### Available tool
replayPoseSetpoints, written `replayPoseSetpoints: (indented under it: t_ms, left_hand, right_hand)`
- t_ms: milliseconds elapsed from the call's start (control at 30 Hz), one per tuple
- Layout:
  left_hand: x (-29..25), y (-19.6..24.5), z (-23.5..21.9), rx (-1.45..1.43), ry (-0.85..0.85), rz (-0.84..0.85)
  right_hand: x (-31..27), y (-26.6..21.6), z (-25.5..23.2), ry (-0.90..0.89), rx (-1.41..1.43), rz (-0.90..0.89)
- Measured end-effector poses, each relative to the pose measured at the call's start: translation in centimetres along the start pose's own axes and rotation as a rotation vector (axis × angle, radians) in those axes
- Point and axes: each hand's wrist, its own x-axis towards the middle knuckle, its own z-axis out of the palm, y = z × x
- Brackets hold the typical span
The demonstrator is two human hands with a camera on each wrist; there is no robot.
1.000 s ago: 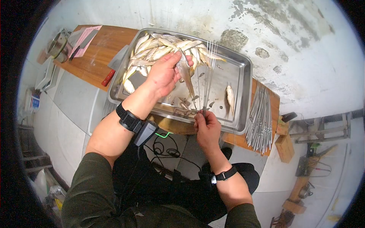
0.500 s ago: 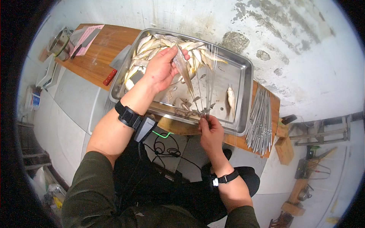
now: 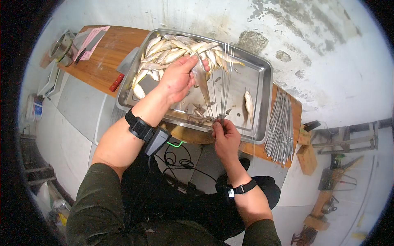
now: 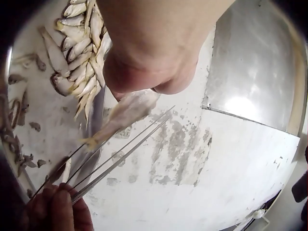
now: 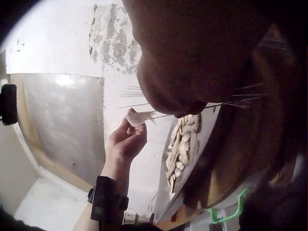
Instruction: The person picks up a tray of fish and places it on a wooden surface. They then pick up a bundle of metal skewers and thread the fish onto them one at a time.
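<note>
My left hand (image 3: 177, 80) grips a small pale fish (image 3: 200, 80) above the metal tray, its tail pointing down toward my right hand (image 3: 226, 137). That right hand pinches a fan of thin metal skewers (image 3: 226, 84) near their lower ends, at the tray's front edge. One skewer runs up to the tail end of the held fish (image 4: 126, 114) in the left wrist view; the other skewers (image 4: 122, 161) stand apart beside it. I cannot tell whether that skewer enters the flesh. Behind the left hand lies a pile of fish (image 3: 170, 53) in the tray (image 3: 266, 102).
One single fish (image 3: 248, 105) and dark scraps (image 3: 197, 116) lie in the tray. A skewer bundle (image 3: 280, 127) rests on the wooden tabletop (image 3: 104, 65) at right. Left of the tray are a red-handled knife (image 3: 117, 83), another knife (image 3: 92, 46) on pink paper and a metal pot (image 3: 61, 48).
My right hand with the skewers shifted slightly right, then came back left and up. The left hand and fish moved slightly up-left, then back down-right. Both grips stay the same.
</note>
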Motion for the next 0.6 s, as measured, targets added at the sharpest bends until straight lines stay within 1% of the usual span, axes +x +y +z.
replayPoseSetpoints:
  t_ms: [67, 167, 267, 367, 433, 500, 567, 600]
  left_hand:
    - [-0.2, -0.2, 0.3, -0.014, -0.003, -0.015]
    - [-0.3, -0.5, 0.3, -0.008, 0.008, -0.027]
    - [-0.5, -0.5, 0.8, -0.012, 0.045, -0.026]
    - [-0.2, -0.7, 0.4, -0.001, 0.027, -0.031]
    - [0.2, -1.1, -0.1, 0.004, 0.013, -0.038]
    - [0.3, -1.0, -0.3, 0.008, -0.002, -0.046]
    - [0.2, -0.9, -0.3, 0.138, 0.021, -0.112]
    - [0.2, -1.0, -0.2, 0.138, 0.02, -0.113]
  right_hand:
    - [0.0, 0.0, 0.1, -0.002, -0.019, 0.008]
    - [0.1, -0.1, 0.4, -0.001, 0.036, 0.002]
    - [0.3, 0.7, 0.5, 0.009, 0.055, -0.021]
    - [0.3, 0.8, 0.5, 0.005, 0.021, -0.061]
    - [0.2, 0.2, 0.5, -0.038, 0.028, 0.012]
    - [0.1, 0.1, 0.6, -0.039, 0.041, 0.019]
    - [0.1, -0.2, 0.6, -0.041, 0.055, 0.026]
    - [0.1, -0.6, 0.6, -0.042, 0.048, 0.035]
